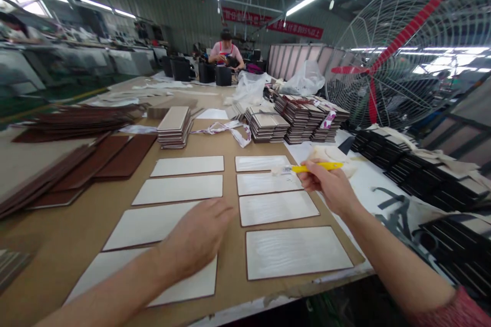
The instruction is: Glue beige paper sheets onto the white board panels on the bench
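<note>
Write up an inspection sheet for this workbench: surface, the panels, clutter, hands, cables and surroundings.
Surface: table covered in brown board, front edge worn.
Job's things: eight white panels lie flat in two columns of four; the right column looks streaked.
Clutter: panel stacks, brown sheets, printed ribbon, plastic bags, black stacks at the right.
Grips: left hand open, flat on the near left panels; right hand shut on a yellow-handled brush, its tip over the far right panels.
Cables: nothing seen.
Surroundings: large fan with red blades at the right; another person seated at the far end; tube lights overhead.
</note>
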The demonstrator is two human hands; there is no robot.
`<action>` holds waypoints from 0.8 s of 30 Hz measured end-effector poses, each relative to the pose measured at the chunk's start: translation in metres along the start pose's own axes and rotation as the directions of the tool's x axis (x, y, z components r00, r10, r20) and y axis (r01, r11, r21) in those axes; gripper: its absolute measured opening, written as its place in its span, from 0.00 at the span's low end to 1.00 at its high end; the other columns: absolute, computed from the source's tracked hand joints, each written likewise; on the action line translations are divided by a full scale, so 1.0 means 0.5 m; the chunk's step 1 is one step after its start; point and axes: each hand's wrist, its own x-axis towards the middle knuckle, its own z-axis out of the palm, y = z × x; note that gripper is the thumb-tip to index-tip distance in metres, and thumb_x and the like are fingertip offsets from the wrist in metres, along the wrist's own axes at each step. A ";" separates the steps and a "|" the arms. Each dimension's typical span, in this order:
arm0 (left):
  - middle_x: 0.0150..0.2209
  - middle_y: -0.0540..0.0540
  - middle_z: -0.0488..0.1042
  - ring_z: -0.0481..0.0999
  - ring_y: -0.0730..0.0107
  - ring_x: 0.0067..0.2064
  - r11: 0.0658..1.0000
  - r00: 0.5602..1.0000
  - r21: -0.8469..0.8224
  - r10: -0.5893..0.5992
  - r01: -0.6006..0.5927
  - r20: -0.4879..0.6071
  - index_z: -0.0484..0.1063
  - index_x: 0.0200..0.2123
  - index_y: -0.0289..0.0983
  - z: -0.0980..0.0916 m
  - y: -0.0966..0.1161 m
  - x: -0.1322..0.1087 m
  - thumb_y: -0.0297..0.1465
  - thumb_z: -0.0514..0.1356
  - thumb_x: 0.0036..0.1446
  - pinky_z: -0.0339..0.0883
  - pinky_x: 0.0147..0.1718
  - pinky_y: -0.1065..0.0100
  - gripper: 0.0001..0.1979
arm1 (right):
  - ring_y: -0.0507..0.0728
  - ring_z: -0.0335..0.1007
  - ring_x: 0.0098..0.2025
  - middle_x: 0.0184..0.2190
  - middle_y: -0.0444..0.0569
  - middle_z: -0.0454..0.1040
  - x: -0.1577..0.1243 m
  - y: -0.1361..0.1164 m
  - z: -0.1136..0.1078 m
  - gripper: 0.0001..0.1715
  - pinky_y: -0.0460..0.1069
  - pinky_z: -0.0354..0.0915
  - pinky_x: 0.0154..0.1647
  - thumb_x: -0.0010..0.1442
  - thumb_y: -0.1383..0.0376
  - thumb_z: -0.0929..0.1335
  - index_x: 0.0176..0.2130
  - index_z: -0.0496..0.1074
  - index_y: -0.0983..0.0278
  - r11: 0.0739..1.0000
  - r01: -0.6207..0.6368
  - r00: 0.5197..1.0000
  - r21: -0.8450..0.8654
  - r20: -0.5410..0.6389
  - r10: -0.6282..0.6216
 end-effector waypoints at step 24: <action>0.55 0.37 0.72 0.69 0.60 0.57 0.986 0.963 0.096 -0.156 0.138 0.221 0.69 0.54 0.31 0.099 -0.260 0.220 0.16 0.51 0.52 0.63 0.57 0.61 0.26 | 0.51 0.70 0.18 0.21 0.49 0.76 0.310 0.094 0.247 0.10 0.43 0.67 0.16 0.56 0.64 0.66 0.27 0.72 0.69 0.954 -0.013 0.985 -0.298 0.159 0.063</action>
